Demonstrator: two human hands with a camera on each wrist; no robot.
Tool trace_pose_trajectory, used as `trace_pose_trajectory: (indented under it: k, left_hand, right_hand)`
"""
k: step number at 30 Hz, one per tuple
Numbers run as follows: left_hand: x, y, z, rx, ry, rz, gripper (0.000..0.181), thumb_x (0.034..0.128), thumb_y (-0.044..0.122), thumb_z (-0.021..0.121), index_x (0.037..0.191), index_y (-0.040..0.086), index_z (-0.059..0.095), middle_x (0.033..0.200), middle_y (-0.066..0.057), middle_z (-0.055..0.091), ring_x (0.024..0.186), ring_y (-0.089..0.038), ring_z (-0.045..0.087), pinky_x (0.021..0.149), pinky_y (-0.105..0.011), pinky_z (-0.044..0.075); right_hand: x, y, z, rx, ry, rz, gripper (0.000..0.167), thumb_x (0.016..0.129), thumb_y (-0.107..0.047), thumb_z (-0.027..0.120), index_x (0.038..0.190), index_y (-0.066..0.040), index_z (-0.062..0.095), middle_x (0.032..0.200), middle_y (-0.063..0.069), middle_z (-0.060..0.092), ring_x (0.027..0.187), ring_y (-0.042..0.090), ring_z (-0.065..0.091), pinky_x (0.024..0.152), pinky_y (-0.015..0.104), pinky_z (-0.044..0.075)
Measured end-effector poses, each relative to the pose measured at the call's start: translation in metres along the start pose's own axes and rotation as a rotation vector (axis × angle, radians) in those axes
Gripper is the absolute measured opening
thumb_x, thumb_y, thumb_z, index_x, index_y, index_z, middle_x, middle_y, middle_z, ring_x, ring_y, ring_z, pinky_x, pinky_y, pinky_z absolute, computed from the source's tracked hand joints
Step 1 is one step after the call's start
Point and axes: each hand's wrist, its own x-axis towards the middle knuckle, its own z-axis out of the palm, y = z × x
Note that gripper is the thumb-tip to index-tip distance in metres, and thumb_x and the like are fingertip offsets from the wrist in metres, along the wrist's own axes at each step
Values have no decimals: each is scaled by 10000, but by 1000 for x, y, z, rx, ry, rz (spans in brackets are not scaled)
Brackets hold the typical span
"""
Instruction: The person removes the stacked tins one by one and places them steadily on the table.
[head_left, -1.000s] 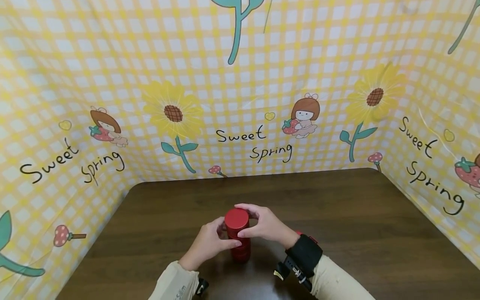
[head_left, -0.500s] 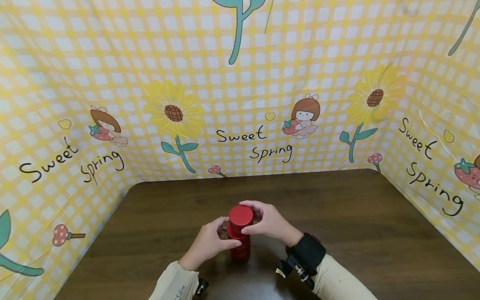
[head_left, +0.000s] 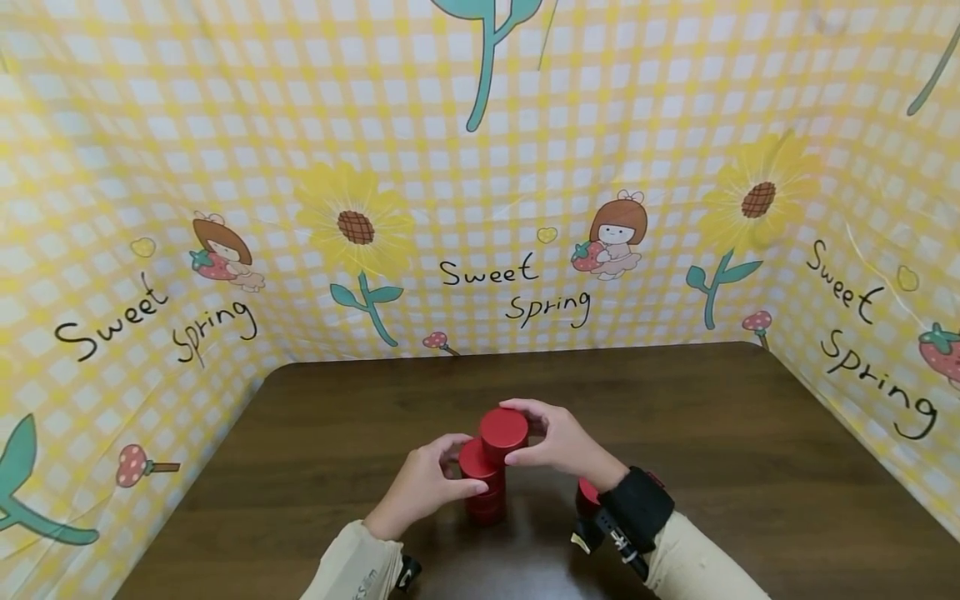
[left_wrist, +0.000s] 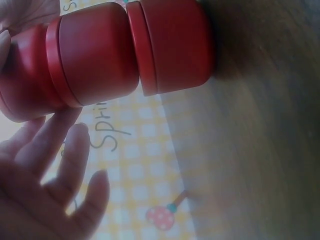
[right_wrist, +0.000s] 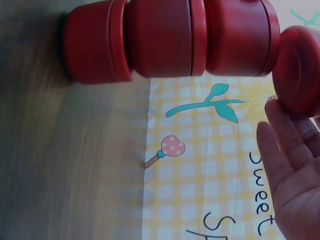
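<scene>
- A red can (head_left: pixel 504 429), at the top edge of a stack and off to its right; whether the two touch, I cannot tell.
- The right hand (head_left: pixel 562 442) holds that can between thumb and fingers.
- The stack (head_left: pixel 485 506): three red cans, upright.
- The left hand (head_left: pixel 423 487) has its fingers curled round the stack's upper part.
- Another can (head_left: pixel 587 493) (partly hidden by the right wrist).
- Dark wooden tabletop (head_left: pixel 360 408); behind, yellow checked cloth (head_left: pixel 480 183).

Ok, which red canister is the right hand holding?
The topmost canister, pinched in the right hand and offset toward it from the stack. That stack is three more; another red item sits partly hidden by the right wristband.
</scene>
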Motion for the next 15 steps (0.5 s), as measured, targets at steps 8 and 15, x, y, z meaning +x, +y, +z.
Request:
trace_pose_trajectory:
  k: [8,15]
  left_hand:
    - [1,1,1,-21,-18,-15,596,746,228,835,1213,-36,576,1059,-120,674,891,-226,660,718,-281,524]
    - [0,1,1,-19,0,-29,585,731,218,844,1199,-23,589,1050,-103,679,921,-243,657,762,-415,530]
  right_hand:
    - [-11,2,-12,-68,22,56,620,794,-165,777,1318,36,514,1126,144,637,982,260,565,786,330,522]
    - [-20,2,-23,-101,53,111,610,793,-164,772,1320,13,521,1094,118,633,953,258,544,745,315,512]
